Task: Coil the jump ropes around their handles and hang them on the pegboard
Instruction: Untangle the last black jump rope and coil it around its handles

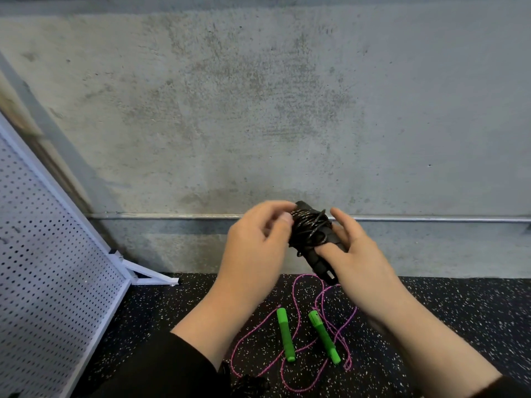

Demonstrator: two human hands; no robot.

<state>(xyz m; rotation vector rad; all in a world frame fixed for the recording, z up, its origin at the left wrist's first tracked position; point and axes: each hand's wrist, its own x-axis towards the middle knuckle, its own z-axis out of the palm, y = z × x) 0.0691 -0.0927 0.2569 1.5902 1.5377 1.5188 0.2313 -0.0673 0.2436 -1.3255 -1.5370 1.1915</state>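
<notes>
A black jump rope [311, 234] is wound in loops round its two black handles, held up in front of the concrete wall. My right hand [356, 254] grips the handles from the right side, thumb across them. My left hand [258, 239] pinches the coiled cord at the bundle's upper left. On the floor below lies a loose pink rope [298, 288] with two green handles [286, 334] [324, 337] side by side. The white pegboard [43, 268] leans at the left edge.
The pegboard stands on a white foot [149, 275] near the wall. A metal pipe [431, 219] runs along the grey concrete wall. The floor is black speckled rubber [459, 311]. A dark tangle [247, 386] lies at the bottom edge.
</notes>
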